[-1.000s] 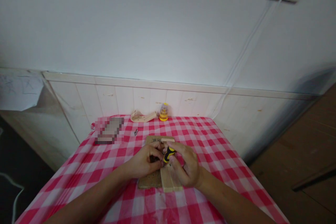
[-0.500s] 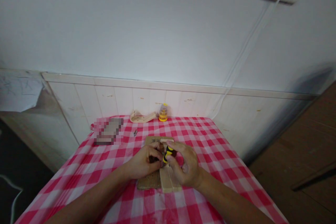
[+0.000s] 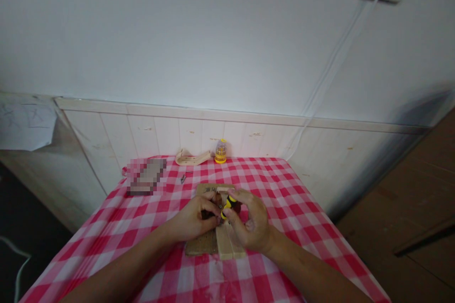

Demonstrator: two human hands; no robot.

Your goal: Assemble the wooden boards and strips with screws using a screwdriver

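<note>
Far left: white paper sheet [image 3: 26, 123] with drawn lines. Table's left edge slants from lower left up to the wall; near its far end lies a pixelated flat grey rectangular object [image 3: 147, 177], well apart from the hands. Small silvery metal piece [image 3: 182, 179] right of it, then a curved pale wooden piece [image 3: 192, 158] by the wall edge. Centre-bottom: left hand [image 3: 195, 218] over a flat brown board [image 3: 201, 245], fingers curled at the tool's lower end; can't tell if they pinch anything. Yellow-capped clear container [image 3: 220, 153] stands at the table's far edge, beyond the board. Pale wooden block [image 3: 225, 246] sits at the board's right side. Yellow-and-black handled tool [image 3: 229, 205] tilts above it, gripped by right hand [image 3: 253, 222] between thumb and fingers. Red-and-white checked cloth [image 3: 302, 227] stretches from there to the right edge, giving elbow room.
</note>
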